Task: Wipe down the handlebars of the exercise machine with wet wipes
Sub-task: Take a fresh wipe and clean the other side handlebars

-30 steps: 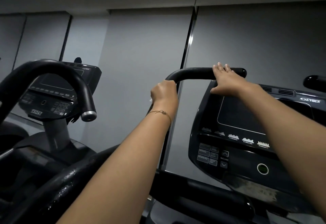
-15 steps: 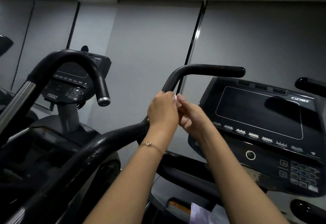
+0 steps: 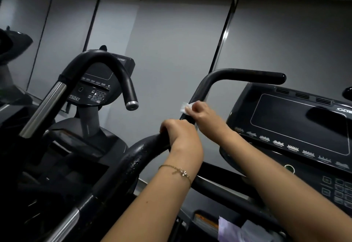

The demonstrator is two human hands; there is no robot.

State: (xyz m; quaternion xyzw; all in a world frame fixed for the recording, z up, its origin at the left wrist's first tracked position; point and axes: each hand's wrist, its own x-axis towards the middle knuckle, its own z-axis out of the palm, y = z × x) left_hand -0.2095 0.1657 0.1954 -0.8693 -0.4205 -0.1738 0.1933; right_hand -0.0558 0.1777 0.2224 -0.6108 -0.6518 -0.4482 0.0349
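Since half a second ago the right hand (image 3: pixel 202 113) has drawn apart from the left and now sits just above it on the rising section of the handlebar (image 3: pixel 238 74). Its grip pinches a white wet wipe (image 3: pixel 185 107) against the bar, and a corner of the wipe shows beyond the fingertips on the bar's left side. The left hand (image 3: pixel 181 134), with a thin gold bracelet (image 3: pixel 179 171) on its wrist, has its grip curled round the bar at the bend below. The bar's lower stretch shows glistening specks.

To the right, the console (image 3: pixel 297 123) carries a logo that begins "CY" and is cut by the frame edge. The neighbouring machine's console (image 3: pixel 99 81), at left, is marked "750AT". A pale purple packet (image 3: pixel 234 230) lies at the machine's bottom edge, its printing unreadable.
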